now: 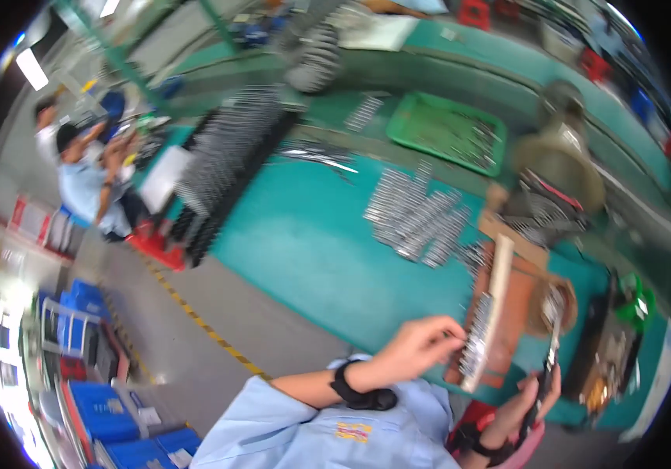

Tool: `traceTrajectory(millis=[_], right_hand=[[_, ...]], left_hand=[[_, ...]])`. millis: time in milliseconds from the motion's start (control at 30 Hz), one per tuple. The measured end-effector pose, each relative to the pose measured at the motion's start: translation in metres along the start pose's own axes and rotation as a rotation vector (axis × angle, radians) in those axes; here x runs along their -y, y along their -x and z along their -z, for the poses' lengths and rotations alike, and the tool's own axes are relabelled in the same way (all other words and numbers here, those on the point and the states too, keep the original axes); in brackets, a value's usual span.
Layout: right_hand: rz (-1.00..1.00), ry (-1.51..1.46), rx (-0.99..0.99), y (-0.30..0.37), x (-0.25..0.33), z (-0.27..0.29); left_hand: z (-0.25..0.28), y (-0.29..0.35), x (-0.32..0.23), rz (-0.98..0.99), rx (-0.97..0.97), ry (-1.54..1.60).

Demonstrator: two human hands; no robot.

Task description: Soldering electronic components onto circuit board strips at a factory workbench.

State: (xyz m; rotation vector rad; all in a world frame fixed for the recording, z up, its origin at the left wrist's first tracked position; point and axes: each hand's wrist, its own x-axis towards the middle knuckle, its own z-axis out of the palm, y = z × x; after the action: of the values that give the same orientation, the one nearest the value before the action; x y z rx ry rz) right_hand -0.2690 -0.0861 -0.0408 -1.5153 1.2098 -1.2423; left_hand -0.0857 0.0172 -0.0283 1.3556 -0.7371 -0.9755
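Note:
My left hand [428, 344] has its thumb and fingertips drawn together at the near end of a row of small metal parts [477, 332]. Whatever those fingertips may pinch is too small and blurred to make out. The row lies along a pale wooden strip [499, 270] on a reddish-brown board [513, 316]. To the right of the board, my right hand [537, 395] is closed round the dark handle of a long hand tool [552, 352] with a shiny metal upper part. Its tip points away from me, over a round brown container [540, 309]; blur hides the tool's exact kind.
Several ribbed metal strips [414, 211] lie on the green tabletop [296, 250]. Behind them stands a green tray [446, 129] of small parts. Long stacked metal pieces [234, 141] fill the left end. A parts box [605, 352] is at right; people sit at far left.

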Motion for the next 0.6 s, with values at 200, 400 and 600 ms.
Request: traceTrajectory(millis=[200,400,600], right_hand=[[0.013,-0.144,0.015,-0.002,-0.011,-0.005],[-0.005,-0.107,0.060,-0.003,-0.007,-0.001],[-0.001,-0.061,0.113,-0.004,-0.008,0.005]], left_hand=[[0.007,-0.005,-0.004,0.350,0.140,0.272],[0.004,-0.006,-0.012,0.503,0.094,0.272],[0.004,-0.002,-0.008,0.483,0.233,0.238]])
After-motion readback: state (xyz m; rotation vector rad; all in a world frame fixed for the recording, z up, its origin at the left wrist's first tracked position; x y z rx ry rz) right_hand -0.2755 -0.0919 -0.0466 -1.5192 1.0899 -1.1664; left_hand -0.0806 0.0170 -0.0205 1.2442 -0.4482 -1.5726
